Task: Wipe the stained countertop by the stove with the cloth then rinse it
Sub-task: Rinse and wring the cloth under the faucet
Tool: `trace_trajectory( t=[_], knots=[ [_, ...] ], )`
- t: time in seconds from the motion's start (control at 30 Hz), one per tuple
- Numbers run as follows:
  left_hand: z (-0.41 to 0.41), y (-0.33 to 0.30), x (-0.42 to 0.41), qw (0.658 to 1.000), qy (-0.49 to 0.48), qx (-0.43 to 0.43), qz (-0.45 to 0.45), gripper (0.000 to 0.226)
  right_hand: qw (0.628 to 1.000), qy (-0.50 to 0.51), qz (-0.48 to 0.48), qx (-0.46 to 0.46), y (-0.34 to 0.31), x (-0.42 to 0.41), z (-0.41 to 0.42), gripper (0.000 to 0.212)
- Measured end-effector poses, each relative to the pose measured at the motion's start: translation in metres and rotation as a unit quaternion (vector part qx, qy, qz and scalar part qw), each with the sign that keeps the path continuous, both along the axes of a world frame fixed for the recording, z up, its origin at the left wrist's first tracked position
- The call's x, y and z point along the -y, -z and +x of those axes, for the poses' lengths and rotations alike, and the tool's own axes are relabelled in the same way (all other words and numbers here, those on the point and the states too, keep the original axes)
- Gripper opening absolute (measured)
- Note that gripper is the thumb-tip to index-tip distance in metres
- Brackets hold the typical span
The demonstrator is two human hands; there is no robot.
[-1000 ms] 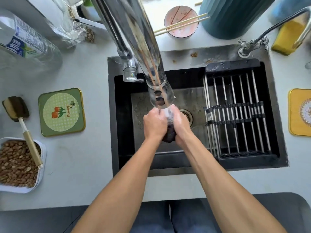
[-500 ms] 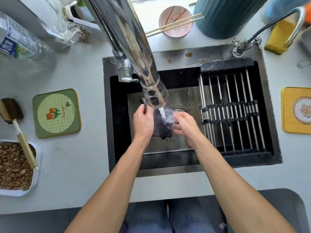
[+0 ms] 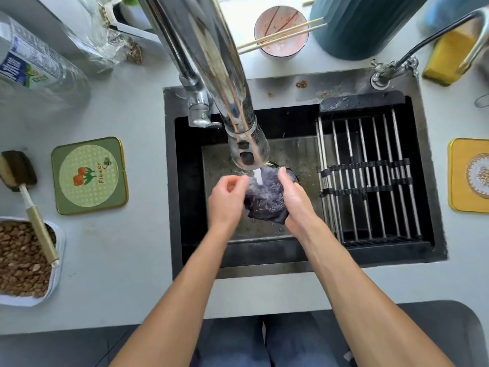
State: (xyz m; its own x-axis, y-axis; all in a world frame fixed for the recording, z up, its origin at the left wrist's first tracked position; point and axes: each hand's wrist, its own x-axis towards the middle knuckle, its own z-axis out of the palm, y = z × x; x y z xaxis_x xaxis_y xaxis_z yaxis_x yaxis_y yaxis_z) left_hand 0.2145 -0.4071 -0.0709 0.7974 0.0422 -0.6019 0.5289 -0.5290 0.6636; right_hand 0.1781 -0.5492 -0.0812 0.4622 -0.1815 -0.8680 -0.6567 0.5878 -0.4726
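Dark purple wet cloth (image 3: 266, 201) hung bunched under the chrome faucet's (image 3: 227, 83) stream, gripped by the right hand (image 3: 293, 197) and pinched by the left hand (image 3: 227, 200).

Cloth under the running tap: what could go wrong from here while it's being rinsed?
1. The stream hits the cloth right below the tap head, so water may splash past the sink rim onto the countertop just wiped.
2. The right hand cups the cloth while the left hand has only a fingertip grip on its edge; soaked, it could slip into the basin.
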Motion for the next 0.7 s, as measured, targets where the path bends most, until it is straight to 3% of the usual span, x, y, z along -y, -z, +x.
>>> trace_trajectory(
  t=[0.1, 0.17, 0.27, 0.37, 0.43, 0.5, 0.6, 0.63, 0.7],
  knots=[
    [0.016, 0.016, 0.004, 0.978, -0.004, -0.191, -0.086, 0.063, 0.999, 0.021, 0.025, 0.026, -0.006, -0.001, 0.0, 0.051],
    [0.018, 0.023, 0.011, 0.952, -0.075, -0.226, -0.192, 0.054, 0.998, 0.031, 0.031, 0.045, -0.008, 0.0, 0.002, 0.05],
    [0.02, 0.027, 0.02, 0.965, -0.133, -0.123, -0.19, 0.037, 0.999, 0.014, -0.033, 0.027, -0.006, 0.004, 0.005, 0.056],
    [0.016, 0.019, 0.03, 0.996, -0.068, -0.014, -0.056, 0.033, 0.983, -0.06, -0.164, -0.061, 0.001, 0.007, 0.01, 0.063],
    [0.002, 0.002, 0.043, 0.999, -0.034, 0.019, -0.028, 0.043, 0.961, -0.123, -0.232, -0.092, 0.008, 0.008, 0.014, 0.059],
    [-0.016, -0.008, 0.059, 0.998, 0.022, 0.063, -0.011, 0.047, 0.973, -0.111, -0.194, -0.062, 0.01, 0.003, 0.018, 0.049],
    [-0.021, -0.009, 0.065, 0.99, 0.047, 0.129, 0.04, 0.043, 0.998, 0.049, 0.011, -0.023, 0.011, -0.013, 0.022, 0.037],
    [-0.013, -0.005, 0.061, 0.99, 0.028, 0.12, 0.061, 0.042, 0.998, 0.053, 0.035, -0.029, 0.013, -0.018, 0.021, 0.038],
    [0.002, 0.006, 0.046, 0.994, -0.001, 0.068, 0.089, 0.036, 0.999, 0.019, -0.006, -0.044, 0.01, -0.024, 0.018, 0.044]
  ],
)
